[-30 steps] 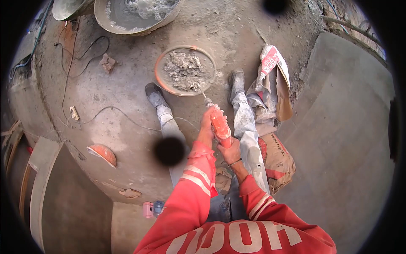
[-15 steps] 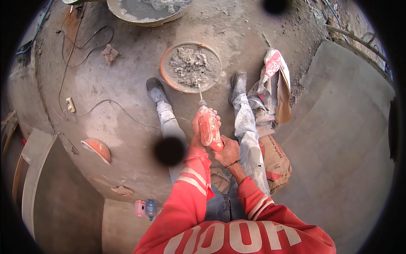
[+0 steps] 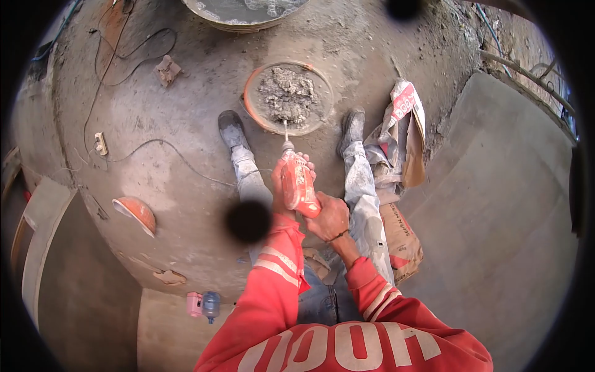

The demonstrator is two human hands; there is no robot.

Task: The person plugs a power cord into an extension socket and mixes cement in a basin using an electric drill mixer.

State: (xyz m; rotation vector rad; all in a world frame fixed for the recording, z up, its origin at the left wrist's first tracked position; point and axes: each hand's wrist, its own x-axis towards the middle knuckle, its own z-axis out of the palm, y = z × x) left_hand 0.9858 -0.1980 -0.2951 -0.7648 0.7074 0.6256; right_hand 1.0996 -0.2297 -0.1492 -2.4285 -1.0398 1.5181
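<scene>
A dusty red power drill (image 3: 299,184) points away from me, held in both hands. My left hand (image 3: 279,181) is wrapped round its front part, fingers showing on the far side. My right hand (image 3: 330,218) is closed round the rear end, close to my right leg. From the chuck, a thin metal rod (image 3: 286,129) reaches over the near rim of a round orange-edged bucket (image 3: 249,93). The rod's far end is hidden in lumpy grey wet mix (image 3: 287,93) inside it. My boots stand on either side of the bucket.
A large basin (image 3: 248,26) of cloudy water stands beyond the bucket. The power cable (image 3: 186,162) runs left to a socket block (image 3: 101,144). An orange bowl (image 3: 136,214) lies tipped on the left. Torn cement bags (image 3: 401,239) lie beside my right leg.
The drill and rod have swung left relative to the bucket, both hands moving with them. The whole view has shifted slightly.
</scene>
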